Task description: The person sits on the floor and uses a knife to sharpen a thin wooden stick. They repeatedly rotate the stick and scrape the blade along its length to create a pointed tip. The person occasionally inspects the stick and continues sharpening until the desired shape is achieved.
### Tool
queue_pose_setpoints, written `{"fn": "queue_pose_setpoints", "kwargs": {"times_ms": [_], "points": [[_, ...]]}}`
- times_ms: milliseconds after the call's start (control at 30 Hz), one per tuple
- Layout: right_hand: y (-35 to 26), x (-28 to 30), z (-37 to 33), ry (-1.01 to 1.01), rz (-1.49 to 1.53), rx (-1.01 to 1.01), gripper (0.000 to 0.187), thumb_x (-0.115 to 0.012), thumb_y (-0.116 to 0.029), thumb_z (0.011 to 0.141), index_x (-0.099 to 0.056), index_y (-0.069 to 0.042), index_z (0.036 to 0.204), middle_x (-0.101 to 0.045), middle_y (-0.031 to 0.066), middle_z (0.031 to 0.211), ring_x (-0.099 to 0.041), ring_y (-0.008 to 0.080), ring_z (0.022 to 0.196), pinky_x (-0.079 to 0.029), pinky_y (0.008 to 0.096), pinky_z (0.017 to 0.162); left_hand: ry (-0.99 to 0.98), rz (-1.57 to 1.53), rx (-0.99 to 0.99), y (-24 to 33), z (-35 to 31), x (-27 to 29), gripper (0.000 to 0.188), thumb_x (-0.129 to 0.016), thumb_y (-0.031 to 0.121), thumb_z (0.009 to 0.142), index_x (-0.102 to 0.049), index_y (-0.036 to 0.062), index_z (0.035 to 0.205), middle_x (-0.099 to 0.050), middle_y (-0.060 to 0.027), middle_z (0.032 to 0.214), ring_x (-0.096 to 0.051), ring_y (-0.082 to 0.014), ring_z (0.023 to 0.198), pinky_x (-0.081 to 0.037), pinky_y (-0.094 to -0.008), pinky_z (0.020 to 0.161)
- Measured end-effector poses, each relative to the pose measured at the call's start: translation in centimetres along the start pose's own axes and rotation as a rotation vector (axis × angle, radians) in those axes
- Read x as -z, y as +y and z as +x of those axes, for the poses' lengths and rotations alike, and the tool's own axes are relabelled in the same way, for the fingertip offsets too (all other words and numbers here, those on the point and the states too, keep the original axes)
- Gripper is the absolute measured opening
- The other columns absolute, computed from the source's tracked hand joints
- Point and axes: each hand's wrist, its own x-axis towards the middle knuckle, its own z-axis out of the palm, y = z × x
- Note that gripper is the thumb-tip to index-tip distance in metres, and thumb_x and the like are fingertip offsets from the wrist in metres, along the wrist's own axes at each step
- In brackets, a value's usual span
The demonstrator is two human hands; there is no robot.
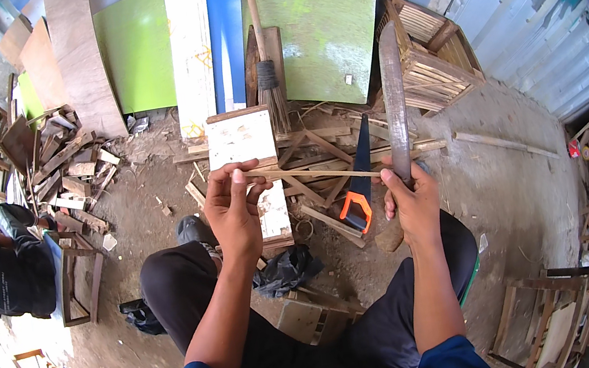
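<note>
A thin bamboo-like strip stretches between my two hands above a narrow white-topped board. My left hand pinches the strip's left end between thumb and fingers. My right hand is closed around a machete, whose long worn blade points up and away from me. Its wooden handle end shows below the fingers. The strip's right end meets the thumb of that same hand. Just left of the machete lies a handsaw with a dark blade and orange handle.
Loose wood pieces lie beyond the board. A scrap-wood heap is at far left, near a seated person. A broom leans against upright panels. Wooden frames stand at lower right; black plastic lies between my legs.
</note>
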Motion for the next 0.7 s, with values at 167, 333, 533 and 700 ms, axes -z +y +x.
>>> {"fn": "queue_pose_setpoints", "kwargs": {"times_ms": [167,333,533,700], "points": [[-0.25,-0.26,-0.06,0.006,-0.004,-0.004,0.025,-0.069,-0.005,0.099,-0.066,0.005,0.121,-0.058,0.0007,0.071,-0.05,0.005,0.051,-0.04,0.0228,0.046,-0.013,0.019,-0.017,-0.15,0.0,-0.21,0.018,-0.053,0.011,0.109,-0.058,0.001,0.123,-0.067,-0.0146,0.12,-0.068,-0.0186,0.101,-0.062,-0.0364,0.091],[-0.36,-0.39,-0.05,0.022,-0.006,-0.006,0.025,-0.068,-0.004,0.099,-0.065,0.005,0.122,-0.058,0.0011,0.072,-0.05,0.0054,0.051,-0.041,0.0229,0.046,-0.013,0.044,-0.017,-0.16,-0.13,-0.7,0.021,-0.055,0.013,0.109,-0.058,-0.0003,0.126,-0.067,-0.014,0.119,-0.068,-0.0202,0.105,-0.062,-0.0373,0.093],[-0.45,-0.27,0.2,0.064,0.093,-0.027,0.025,-0.067,-0.006,0.1,-0.064,0.004,0.123,-0.066,0.0088,0.084,-0.053,0.0065,0.053,-0.043,0.0234,0.046,-0.017,0.058,0.063,-0.08,-0.04,-0.16,0.027,-0.058,0.015,0.108,-0.058,-0.0026,0.128,-0.069,-0.0155,0.114,-0.07,-0.019,0.1,-0.064,-0.0356,0.087],[-0.17,-0.2,0.4,0.07,0.118,-0.087,0.024,-0.067,-0.011,0.101,-0.064,0.003,0.121,-0.066,0.0099,0.086,-0.054,0.0077,0.053,-0.043,0.0242,0.046,-0.046,0.047,0.05,0.2,-0.46,-0.23,0.029,-0.061,0.018,0.107,-0.062,-0.0044,0.125,-0.071,-0.017,0.112,-0.071,-0.0193,0.096,-0.064,-0.0361,0.085]]}}
